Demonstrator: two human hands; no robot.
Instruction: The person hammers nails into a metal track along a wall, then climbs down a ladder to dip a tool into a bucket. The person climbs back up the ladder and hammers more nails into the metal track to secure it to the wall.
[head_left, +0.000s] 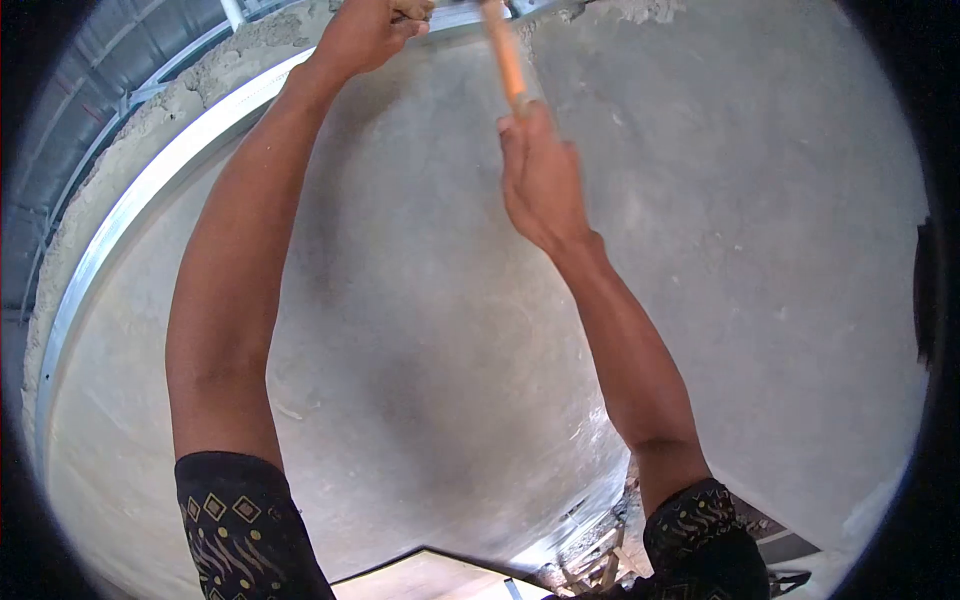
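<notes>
Head view: our right hand (545,185) grips the blurred orange handle (506,58), which rises toward twelve o'clock. Our left hand (368,36), at eleven o'clock, curls near the metal strip (155,178); we cannot tell what it holds.

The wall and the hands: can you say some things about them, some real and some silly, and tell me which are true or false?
1. The right hand holds an orange handle. True.
2. The wall is bright red. False: it is grey.
3. A shiny strip runs along near the wall's rough edge. True.
4. The left hand is lower in the picture than the right hand. False: it is higher, up by the top edge.
5. The left sleeve is plain white. False: it is black with a pattern on it.
6. The right sleeve has a pattern too. True.
</notes>
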